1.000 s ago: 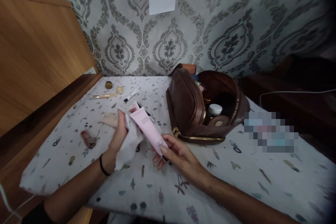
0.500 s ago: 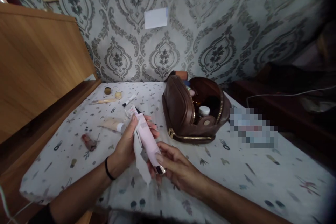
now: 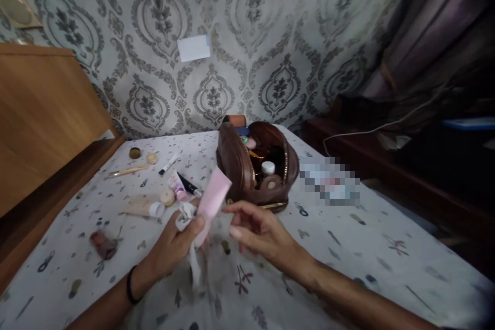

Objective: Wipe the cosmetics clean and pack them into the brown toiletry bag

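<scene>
A pink tube [image 3: 213, 197] stands tilted in my left hand [image 3: 178, 237], its flat end pointing up and to the right. The same hand also grips a crumpled white tissue [image 3: 186, 214], which hangs down below the thumb. Just right of the tube, my right hand [image 3: 260, 229] is apart from it, fingers spread and slightly bent, holding nothing. Behind that hand sits a brown leather bag [image 3: 236, 165], unzipped, with a white-lidded jar [image 3: 268, 167] inside.
Left of the bag lie a beige tube [image 3: 141, 207], a small pink-and-white tube [image 3: 178, 187], a round compact [image 3: 167, 197], a brush [image 3: 129, 170] and a reddish item [image 3: 102, 245]. A blurred packet [image 3: 332, 183] lies right of the bag. A wooden cabinet [image 3: 46, 113] borders the left.
The view has turned to the right. My right hand has let go of the pink tube, which now tilts the other way in my left hand, its flat end toward the bag.
</scene>
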The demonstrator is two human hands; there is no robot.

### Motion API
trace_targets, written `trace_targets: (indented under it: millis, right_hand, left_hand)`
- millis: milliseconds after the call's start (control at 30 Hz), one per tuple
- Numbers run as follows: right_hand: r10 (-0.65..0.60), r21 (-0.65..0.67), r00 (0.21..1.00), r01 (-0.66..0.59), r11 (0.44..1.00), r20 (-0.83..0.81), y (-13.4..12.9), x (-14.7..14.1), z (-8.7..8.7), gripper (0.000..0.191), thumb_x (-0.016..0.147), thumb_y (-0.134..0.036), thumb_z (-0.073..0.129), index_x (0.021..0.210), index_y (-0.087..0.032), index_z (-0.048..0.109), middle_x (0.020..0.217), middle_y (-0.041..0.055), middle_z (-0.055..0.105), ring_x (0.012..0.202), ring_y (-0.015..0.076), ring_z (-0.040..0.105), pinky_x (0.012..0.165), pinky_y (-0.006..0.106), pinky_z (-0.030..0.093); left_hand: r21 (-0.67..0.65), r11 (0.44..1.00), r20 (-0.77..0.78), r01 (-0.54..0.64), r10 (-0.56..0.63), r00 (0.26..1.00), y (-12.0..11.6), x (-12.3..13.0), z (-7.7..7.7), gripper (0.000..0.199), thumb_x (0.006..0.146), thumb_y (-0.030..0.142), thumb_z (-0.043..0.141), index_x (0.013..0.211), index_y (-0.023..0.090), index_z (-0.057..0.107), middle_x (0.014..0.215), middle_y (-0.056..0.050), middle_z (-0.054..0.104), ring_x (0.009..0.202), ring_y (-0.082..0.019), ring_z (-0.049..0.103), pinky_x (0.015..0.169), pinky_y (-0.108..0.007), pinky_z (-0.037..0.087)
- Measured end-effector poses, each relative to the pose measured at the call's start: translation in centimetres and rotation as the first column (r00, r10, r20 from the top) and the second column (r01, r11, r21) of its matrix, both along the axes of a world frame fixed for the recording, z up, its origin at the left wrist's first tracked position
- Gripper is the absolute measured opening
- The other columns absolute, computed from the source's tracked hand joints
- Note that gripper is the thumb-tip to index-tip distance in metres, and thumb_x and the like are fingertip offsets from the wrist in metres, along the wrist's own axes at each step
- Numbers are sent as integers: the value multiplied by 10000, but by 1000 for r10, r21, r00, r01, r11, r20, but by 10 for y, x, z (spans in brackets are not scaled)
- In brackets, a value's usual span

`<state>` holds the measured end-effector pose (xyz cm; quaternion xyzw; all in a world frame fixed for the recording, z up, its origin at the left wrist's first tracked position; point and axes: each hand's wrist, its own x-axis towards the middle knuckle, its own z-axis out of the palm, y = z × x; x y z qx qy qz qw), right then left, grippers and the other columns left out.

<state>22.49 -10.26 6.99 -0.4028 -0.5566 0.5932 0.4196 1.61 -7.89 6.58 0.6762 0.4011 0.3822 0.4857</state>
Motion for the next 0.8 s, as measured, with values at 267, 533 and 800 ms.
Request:
trace_targets:
  millis: [267, 533, 800]
  right_hand:
    - [-212, 259, 973, 181, 949, 96, -18, 33, 46, 349, 897, -472, 648, 1133, -216, 623, 729, -24, 550, 531, 84, 491, 444, 199, 399]
    - [-418, 374, 908, 389, 842, -2, -28, 91, 79, 263, 865, -468, 712, 931, -217, 668, 561, -13, 600, 438, 121, 556, 389, 222, 444]
    - [-801, 564, 593, 690, 454, -81, -29, 138, 103, 141, 883, -416, 708, 943, -288, 719, 578, -8, 614, 480, 148, 572, 427, 268, 467]
  left_hand:
    - [137, 989, -132, 64, -46, 990, -4, 29, 19, 351, 948, 453, 542, 705, 206, 597, 611, 13, 501, 598, -150, 463, 561, -244, 385]
    - [553, 805, -372, 216, 6, 928, 33, 58, 60, 133, 876, 143, 495, 893, 198, 615, 740, -18, 629, 667, -172, 580, 611, -263, 446]
    - [767, 383, -641, 516, 401, 655, 101, 102, 90, 318, 812, 101, 504, 1098, 138, 636, 1292, -188, 641, 1332, -385, 461, 1045, -569, 445]
